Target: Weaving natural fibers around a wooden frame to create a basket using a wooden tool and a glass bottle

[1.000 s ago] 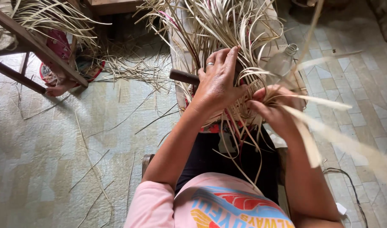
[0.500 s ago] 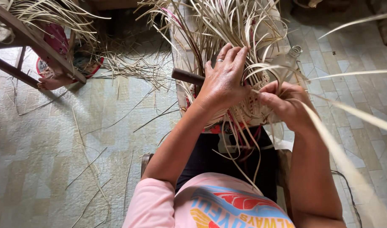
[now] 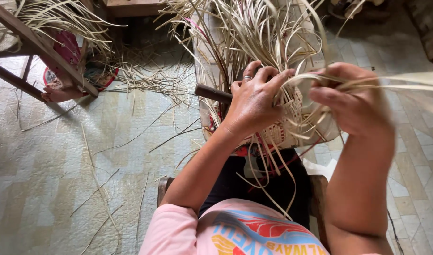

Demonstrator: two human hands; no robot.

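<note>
Weaving was seen at the centre of the head view: a partly woven basket (image 3: pixel 287 120) of pale flat strips was held on the lap, just past twelve o'clock from the pink shirt (image 3: pixel 235 231). The left hand (image 3: pixel 254 101) was laid over the basket's near wall, its fingers curled and pressed down on the woven part, a ring shown on one finger. The right hand (image 3: pixel 353 101), at three o'clock from the left and blurred, was closed around a loose strip (image 3: pixel 410 81) that ran off toward three o'clock. Unwoven strip ends (image 3: pixel 254 33) were fanned upward from the basket toward twelve o'clock. A dark wooden handle (image 3: pixel 214 93) was seen jutting out at nine o'clock from the left hand, just beside its fingers. Stray strips (image 3: pixel 103 189) were scattered on the tiled floor (image 3: pixel 46 179) toward eight o'clock. At ten o'clock, well apart, another person's bare foot (image 3: pixel 60 94) was seen beneath a wooden frame (image 3: pixel 42 52) draped with more strips.
</note>
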